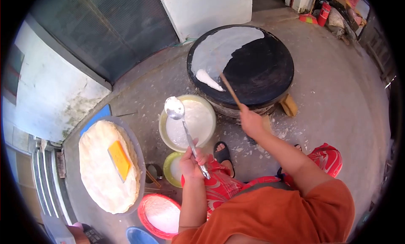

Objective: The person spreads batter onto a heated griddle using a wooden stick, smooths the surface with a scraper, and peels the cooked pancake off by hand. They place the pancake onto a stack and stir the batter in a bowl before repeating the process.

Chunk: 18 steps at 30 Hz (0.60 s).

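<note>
In my left hand (192,163) is a metal ladle (190,140), its fingers wrapped round the handle. The batter-smeared bowl of the ladle is over a pale basin (213,128) of white batter (196,124). My right hand (252,122) grips a wooden stick (231,91), which slants over a round black griddle (268,71). A thin grey-white sheet of batter (219,46) covers the griddle's far and left part, with a ragged edge against the bare black surface. Near the stick's far end lies a thick white strip of batter (209,80).
To the left, a stack of flat pancakes (99,168) carries a yellow scraper (120,161). A green bowl (168,170), a red basin (145,221) and a blue basin (137,234) stand nearby. A wood block (289,105) sits beside the griddle's base.
</note>
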Each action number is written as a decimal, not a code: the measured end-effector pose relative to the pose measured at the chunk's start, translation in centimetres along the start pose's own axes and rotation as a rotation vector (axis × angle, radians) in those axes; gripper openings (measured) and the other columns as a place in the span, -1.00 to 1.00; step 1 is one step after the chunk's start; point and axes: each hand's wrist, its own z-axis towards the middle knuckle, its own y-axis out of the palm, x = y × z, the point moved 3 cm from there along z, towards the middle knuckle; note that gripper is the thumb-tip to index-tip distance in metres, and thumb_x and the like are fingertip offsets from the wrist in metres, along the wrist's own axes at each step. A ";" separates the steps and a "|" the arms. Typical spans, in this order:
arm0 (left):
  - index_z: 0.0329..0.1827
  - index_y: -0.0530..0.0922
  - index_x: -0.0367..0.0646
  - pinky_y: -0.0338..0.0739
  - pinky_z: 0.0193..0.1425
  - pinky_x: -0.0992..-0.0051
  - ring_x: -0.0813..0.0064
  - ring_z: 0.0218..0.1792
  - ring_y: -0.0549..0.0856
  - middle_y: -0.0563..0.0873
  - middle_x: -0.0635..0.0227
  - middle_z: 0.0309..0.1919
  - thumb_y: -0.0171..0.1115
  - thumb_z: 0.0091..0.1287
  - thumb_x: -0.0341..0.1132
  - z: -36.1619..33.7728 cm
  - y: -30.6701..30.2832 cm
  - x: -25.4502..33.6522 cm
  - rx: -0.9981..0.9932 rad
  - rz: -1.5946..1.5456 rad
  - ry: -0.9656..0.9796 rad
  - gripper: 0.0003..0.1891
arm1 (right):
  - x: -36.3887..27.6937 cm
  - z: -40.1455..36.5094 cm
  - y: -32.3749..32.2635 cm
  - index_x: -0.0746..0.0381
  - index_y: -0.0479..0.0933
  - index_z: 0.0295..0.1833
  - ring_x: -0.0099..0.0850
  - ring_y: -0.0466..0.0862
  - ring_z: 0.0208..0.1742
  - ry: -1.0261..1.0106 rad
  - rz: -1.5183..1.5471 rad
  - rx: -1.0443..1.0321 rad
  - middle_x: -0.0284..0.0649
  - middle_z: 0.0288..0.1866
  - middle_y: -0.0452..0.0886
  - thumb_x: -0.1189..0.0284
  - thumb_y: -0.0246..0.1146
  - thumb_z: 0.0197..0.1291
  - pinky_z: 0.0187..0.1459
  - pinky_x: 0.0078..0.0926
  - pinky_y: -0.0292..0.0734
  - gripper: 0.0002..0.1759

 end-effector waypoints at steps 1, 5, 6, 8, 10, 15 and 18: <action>0.09 0.34 -0.32 0.19 -0.66 0.63 0.59 -0.66 0.29 0.41 0.30 -0.54 -0.21 0.35 -0.30 -0.2 0.3 -0.1 0.012 0.003 -0.006 -0.65 | -2.0 1.6 1.6 0.42 0.15 0.18 -0.11 0.59 -0.45 -0.039 -0.046 -0.032 0.00 -0.49 0.55 0.47 -0.01 0.10 -0.43 -0.21 0.47 -0.50; 0.09 0.33 -0.32 0.19 -0.67 0.62 0.58 -0.67 0.29 0.41 0.28 -0.53 -0.23 0.36 -0.29 -0.2 0.3 -0.2 0.003 0.034 -0.021 -0.65 | -6.9 6.2 8.8 0.42 -0.07 0.32 -0.17 0.61 -0.46 -0.143 -0.179 -0.131 0.00 -0.46 0.56 0.49 -0.05 0.10 -0.47 -0.24 0.50 -0.34; 0.09 0.33 -0.32 0.19 -0.67 0.62 0.58 -0.67 0.29 0.41 0.28 -0.53 -0.23 0.36 -0.29 -0.1 0.1 0.0 0.005 0.038 -0.020 -0.65 | -7.6 6.9 9.4 0.40 -0.10 0.34 -0.17 0.61 -0.45 -0.075 -0.205 -0.229 0.00 -0.44 0.57 0.50 -0.05 0.09 -0.45 -0.24 0.51 -0.32; 0.13 0.28 -0.27 0.22 -0.63 0.59 0.53 -0.64 0.31 0.39 0.29 -0.53 -0.21 0.37 -0.27 -0.2 -0.3 0.2 -0.065 -0.010 -0.070 -0.65 | -7.5 6.7 10.1 0.38 -0.13 0.35 -0.16 0.62 -0.45 0.000 -0.230 -0.329 0.00 -0.43 0.57 0.50 -0.04 0.08 -0.44 -0.25 0.52 -0.29; 0.13 0.28 -0.27 0.22 -0.64 0.59 0.53 -0.64 0.31 0.39 0.29 -0.54 -0.21 0.37 -0.27 -0.5 -0.4 0.4 -0.065 -0.008 -0.066 -0.65 | -6.1 5.1 9.3 0.36 -0.18 0.36 -0.13 0.62 -0.42 0.079 -0.126 -0.258 0.05 -0.36 0.56 0.49 -0.06 0.08 -0.41 -0.22 0.52 -0.27; 0.13 0.28 -0.27 0.21 -0.64 0.59 0.54 -0.65 0.30 0.38 0.30 -0.54 -0.20 0.37 -0.27 -0.5 -0.6 0.6 -0.087 -0.001 -0.036 -0.65 | -6.3 -0.4 5.0 0.33 -0.21 0.36 -0.04 0.60 -0.37 0.115 -0.001 -0.209 0.07 -0.29 0.55 0.51 -0.10 0.07 -0.35 -0.17 0.51 -0.27; 0.08 0.33 -0.34 0.18 -0.68 0.63 0.58 -0.67 0.29 0.40 0.28 -0.55 -0.24 0.36 -0.31 -0.7 0.1 0.7 -0.029 0.061 0.034 -0.65 | -7.6 2.3 7.9 0.32 -0.21 0.36 0.02 0.58 -0.34 0.098 0.029 -0.263 0.02 -0.31 0.56 0.52 -0.12 0.06 -0.32 -0.14 0.49 -0.27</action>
